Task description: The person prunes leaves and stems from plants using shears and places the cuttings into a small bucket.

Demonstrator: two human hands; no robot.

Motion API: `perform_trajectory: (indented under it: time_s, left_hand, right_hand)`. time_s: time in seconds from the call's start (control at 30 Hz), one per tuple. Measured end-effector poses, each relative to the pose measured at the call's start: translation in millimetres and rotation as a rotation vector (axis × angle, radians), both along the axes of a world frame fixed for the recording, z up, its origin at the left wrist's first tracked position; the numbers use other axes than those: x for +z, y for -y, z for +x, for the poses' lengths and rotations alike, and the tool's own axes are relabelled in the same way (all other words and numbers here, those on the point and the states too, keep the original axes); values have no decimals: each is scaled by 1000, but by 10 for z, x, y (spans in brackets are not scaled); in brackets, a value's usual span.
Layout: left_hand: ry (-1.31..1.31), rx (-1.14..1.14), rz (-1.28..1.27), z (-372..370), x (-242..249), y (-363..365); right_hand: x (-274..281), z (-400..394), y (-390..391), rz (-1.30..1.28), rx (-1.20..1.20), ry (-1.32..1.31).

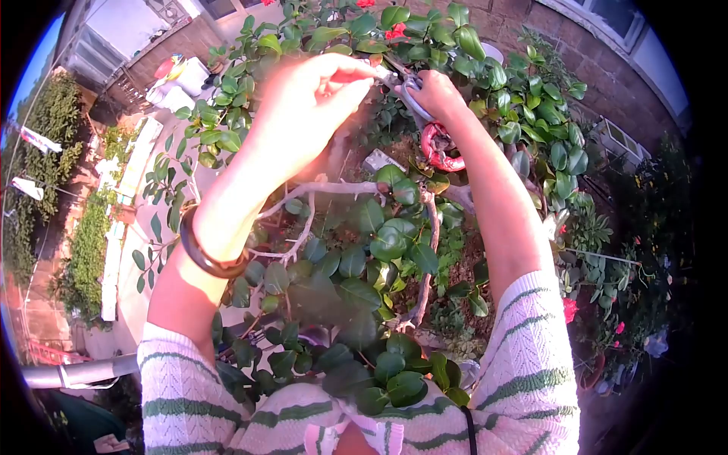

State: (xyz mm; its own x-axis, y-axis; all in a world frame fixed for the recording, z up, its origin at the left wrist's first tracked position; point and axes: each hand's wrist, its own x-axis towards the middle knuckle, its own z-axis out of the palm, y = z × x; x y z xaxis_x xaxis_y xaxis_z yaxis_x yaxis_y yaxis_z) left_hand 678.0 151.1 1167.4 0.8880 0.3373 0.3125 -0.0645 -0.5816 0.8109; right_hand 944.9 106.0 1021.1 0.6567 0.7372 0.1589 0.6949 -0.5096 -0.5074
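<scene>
My left hand (322,95) is raised over a leafy shrub, thumb and fingers pinched together at a thin stem (388,76) near the top. Facing it, my right hand (436,95) is closed around a grey, tool-like piece (416,106), mostly hidden by the fingers; its exact kind I cannot tell. Just below the right hand, a red ring (442,149) hangs close to the wrist among the leaves. Glossy green leaves (389,241) and a bare pale branch (322,187) fill the space between my forearms. A dark bangle (203,246) circles my left wrist.
Red flowers (395,31) show at the top of the shrub. Behind it runs a brick wall (557,34). White containers (182,82) stand at the upper left, and a pale metal pipe (83,372) crosses the lower left. More flowering plants (607,303) grow at the right.
</scene>
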Motion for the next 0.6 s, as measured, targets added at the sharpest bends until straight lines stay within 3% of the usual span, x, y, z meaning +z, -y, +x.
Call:
perform_trajectory:
  time_s: [0.03, 0.07, 0.13, 0.2, 0.23, 0.27, 0.33, 0.37, 0.53, 0.6]
  left_hand:
    - [51, 61, 189, 382, -96, -171]
    - [83, 53, 100, 749, -209, -355]
    - [118, 178, 385, 1524, -568, -916]
    - [145, 223, 406, 2034, -651, -1206]
    - [93, 320, 286, 2007, -504, -998]
    - [80, 348, 226, 2293, -681, -1161]
    - [-38, 181, 68, 2443, -762, -1272]
    - [-142, -22, -27, 2510, -802, -1329]
    - [63, 205, 387, 2554, -1008, -1382]
    - [78, 207, 419, 2458, -909, -1319]
  right_hand:
    - [28, -74, 30, 9, -13, -1]
    - [44, -103, 44, 17, -8, -8]
    - [73, -152, 57, 27, -5, -29]
    - [85, -172, 45, 50, -4, -22]
    - [44, -154, 37, 59, -7, -1]
    - [11, -143, 27, 64, -9, 19]
    - [32, -178, 27, 63, -10, 10]
    - [54, -189, 38, 64, -15, 0]
    - [234, -203, -103, -111, -117, 50]
    - [327, -241, -221, -141, -138, -4]
